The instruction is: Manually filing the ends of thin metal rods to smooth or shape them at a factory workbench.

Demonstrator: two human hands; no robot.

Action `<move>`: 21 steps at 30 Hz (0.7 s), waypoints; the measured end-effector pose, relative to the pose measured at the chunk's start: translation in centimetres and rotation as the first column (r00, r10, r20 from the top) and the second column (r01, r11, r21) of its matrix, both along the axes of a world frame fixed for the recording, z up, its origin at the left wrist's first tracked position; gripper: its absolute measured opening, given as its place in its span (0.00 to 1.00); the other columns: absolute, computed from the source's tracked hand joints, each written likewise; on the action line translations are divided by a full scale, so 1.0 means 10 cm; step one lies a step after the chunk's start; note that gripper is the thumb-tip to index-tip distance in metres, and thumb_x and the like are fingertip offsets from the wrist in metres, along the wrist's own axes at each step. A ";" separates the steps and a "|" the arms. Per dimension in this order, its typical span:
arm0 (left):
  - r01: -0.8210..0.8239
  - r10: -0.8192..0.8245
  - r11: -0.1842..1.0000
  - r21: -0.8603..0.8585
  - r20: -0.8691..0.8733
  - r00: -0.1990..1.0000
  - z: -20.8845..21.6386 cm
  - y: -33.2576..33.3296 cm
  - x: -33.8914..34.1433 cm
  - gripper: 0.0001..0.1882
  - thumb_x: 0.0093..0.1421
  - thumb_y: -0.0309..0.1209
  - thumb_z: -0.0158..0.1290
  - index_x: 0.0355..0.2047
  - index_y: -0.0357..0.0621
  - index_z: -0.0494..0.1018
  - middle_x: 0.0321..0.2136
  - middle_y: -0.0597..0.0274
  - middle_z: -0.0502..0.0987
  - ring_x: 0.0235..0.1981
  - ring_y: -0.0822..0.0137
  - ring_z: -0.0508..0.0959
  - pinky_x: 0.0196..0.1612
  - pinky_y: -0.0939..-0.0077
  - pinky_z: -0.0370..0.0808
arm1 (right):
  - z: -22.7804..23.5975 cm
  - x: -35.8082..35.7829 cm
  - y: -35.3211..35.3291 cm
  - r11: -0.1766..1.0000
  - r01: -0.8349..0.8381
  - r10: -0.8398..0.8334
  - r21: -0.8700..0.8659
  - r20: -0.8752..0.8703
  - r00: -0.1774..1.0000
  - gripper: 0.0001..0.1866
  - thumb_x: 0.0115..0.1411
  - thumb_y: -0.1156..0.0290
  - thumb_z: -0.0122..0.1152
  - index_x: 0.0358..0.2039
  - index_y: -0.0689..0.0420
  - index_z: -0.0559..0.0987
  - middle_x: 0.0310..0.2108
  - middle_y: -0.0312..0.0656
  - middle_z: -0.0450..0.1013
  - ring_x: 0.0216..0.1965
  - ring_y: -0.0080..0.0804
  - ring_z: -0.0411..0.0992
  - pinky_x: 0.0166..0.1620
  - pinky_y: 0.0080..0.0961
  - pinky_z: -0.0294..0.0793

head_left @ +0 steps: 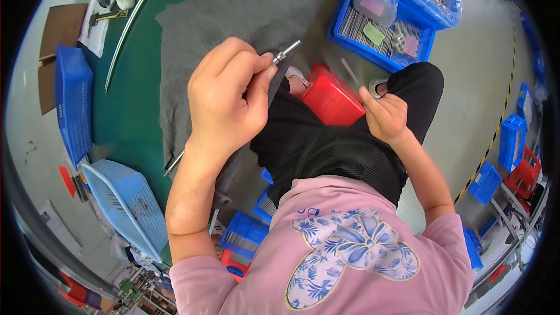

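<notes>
The grip of the left hand [227, 90] pinches a metal rod [286, 52] across the grey cloth's [233, 17] right edge, likely to keep its stepped tip free, while right of the cloth the right hand [386, 116] pinches a thin pale strip [351, 73]. The cloth presumably shields the green counter [134, 111]. Past its upper right, paper labels [373, 34] in a blue bin [361, 51] look too small to read.

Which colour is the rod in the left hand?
The rod is silver, clearest in the head view.
</notes>
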State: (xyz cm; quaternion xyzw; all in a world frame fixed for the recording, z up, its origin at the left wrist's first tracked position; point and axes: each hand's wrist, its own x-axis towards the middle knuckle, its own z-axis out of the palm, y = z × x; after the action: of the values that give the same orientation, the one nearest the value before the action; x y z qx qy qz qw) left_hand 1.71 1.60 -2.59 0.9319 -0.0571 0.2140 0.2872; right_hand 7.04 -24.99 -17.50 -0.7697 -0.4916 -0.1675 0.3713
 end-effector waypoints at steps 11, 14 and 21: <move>-0.326 0.305 0.943 0.070 0.214 0.928 0.53 0.54 0.05 0.07 0.50 0.16 0.54 0.28 0.37 0.69 0.26 0.55 0.70 0.25 0.54 0.73 0.27 0.66 0.70 | -0.81 -0.23 -0.59 0.946 0.287 -0.311 -0.153 -0.168 0.935 0.23 0.52 0.79 0.60 0.51 0.57 0.77 0.11 0.43 0.62 0.11 0.35 0.61 0.19 0.31 0.62; -0.396 0.352 0.885 0.244 0.204 0.913 0.30 0.97 0.17 0.04 0.54 0.25 0.53 0.30 0.39 0.70 0.30 0.52 0.72 0.29 0.48 0.76 0.31 0.57 0.72 | -0.86 -0.19 -0.51 0.955 0.246 -0.272 -0.165 -0.163 0.948 0.22 0.54 0.77 0.59 0.52 0.56 0.77 0.11 0.43 0.62 0.11 0.36 0.61 0.18 0.33 0.62; -0.546 0.551 0.769 0.334 0.088 0.830 -0.15 1.25 0.62 0.12 0.51 0.34 0.59 0.32 0.39 0.73 0.35 0.52 0.73 0.39 0.50 0.76 0.40 0.56 0.74 | -0.98 -0.07 -0.59 0.961 0.219 -0.246 -0.169 -0.167 0.955 0.22 0.60 0.74 0.56 0.57 0.53 0.73 0.15 0.49 0.68 0.12 0.41 0.65 0.18 0.34 0.62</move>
State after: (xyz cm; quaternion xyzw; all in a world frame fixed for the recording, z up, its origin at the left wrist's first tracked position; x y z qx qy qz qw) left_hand 7.94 14.13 -4.14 0.9449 0.1826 0.2680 0.0449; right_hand 6.31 -30.91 -27.29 -0.8601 -0.3715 -0.1001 0.3351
